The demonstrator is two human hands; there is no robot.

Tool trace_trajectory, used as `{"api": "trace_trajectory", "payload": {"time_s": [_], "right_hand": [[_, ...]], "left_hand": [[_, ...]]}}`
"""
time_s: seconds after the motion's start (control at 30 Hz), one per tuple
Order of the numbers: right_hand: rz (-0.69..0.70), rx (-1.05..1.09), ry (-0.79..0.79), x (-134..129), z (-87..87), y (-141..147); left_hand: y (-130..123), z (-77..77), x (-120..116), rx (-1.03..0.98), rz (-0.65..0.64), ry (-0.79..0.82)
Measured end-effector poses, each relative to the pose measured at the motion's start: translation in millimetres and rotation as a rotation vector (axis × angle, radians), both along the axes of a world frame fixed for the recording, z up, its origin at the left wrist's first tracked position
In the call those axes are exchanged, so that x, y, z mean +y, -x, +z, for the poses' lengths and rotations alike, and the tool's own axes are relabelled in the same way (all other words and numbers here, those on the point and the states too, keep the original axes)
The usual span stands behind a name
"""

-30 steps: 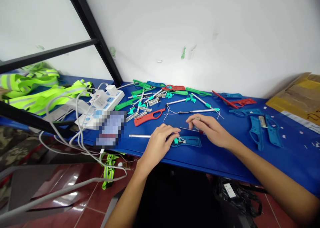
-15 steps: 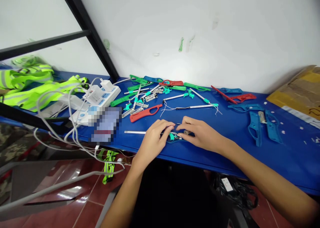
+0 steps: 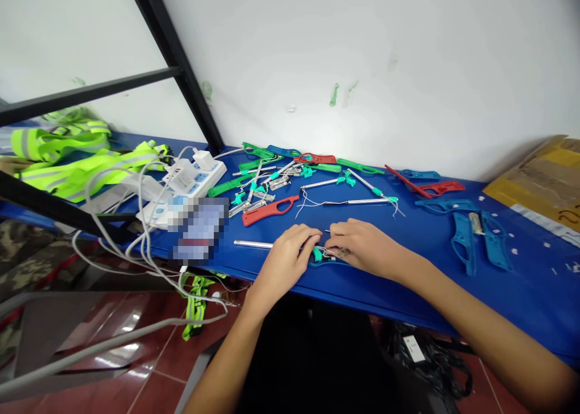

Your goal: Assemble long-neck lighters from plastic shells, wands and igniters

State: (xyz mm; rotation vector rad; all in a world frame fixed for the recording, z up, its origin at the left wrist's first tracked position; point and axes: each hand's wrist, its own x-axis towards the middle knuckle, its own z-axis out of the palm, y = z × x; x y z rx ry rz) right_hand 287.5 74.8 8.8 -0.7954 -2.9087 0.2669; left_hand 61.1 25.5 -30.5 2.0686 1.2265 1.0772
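My left hand (image 3: 287,254) is closed over the middle of a long-nosed gas lighter, whose metal tube (image 3: 251,244) sticks out to the left. A teal trigger (image 3: 317,255) shows beside my fingertips, above the edge of a blue half shell (image 3: 322,264). My right hand (image 3: 365,245) has its fingers bent and pressed together on the lighter's handle end, by thin white wires. The small part under those fingertips is mostly hidden. A red half shell (image 3: 267,211) lies just beyond my left hand.
Several metal tubes (image 3: 369,202) with teal triggers and wires lie behind my hands, among coloured shells. Blue shells (image 3: 463,242) rest at right, near a cardboard box (image 3: 539,175). A power strip (image 3: 194,184), a blurred phone (image 3: 202,229) and yellow-green reflective straps (image 3: 90,166) occupy the left.
The view has shifted slightly, so the whole scene sits a little lower and further right. Both hands stay at the lighter; the right fingers have curled in somewhat more.
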Motion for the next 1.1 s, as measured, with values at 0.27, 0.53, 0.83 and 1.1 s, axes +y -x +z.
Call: {"api": "trace_trajectory", "payload": {"time_s": [0.27, 0.53, 0.83, 1.1], "right_hand": [[0.064, -0.235, -0.114, 5, 18.3, 20], [0.148, -0.372, -0.162, 10, 32.1, 38], [0.104, -0.375, -0.184, 9, 32.0, 43], [0.033, -0.385, -0.093, 4, 37.9, 41]], "left_hand": [[0, 0.7, -1, 0.061, -0.017, -0.045], [1, -0.3, -4, 0.042, 0.001, -0.019], [1, -2.9, -5, 0.036, 0.028, -0.010], [0, -1.8, -8, -0.015, 0.019, 0.000]]}}
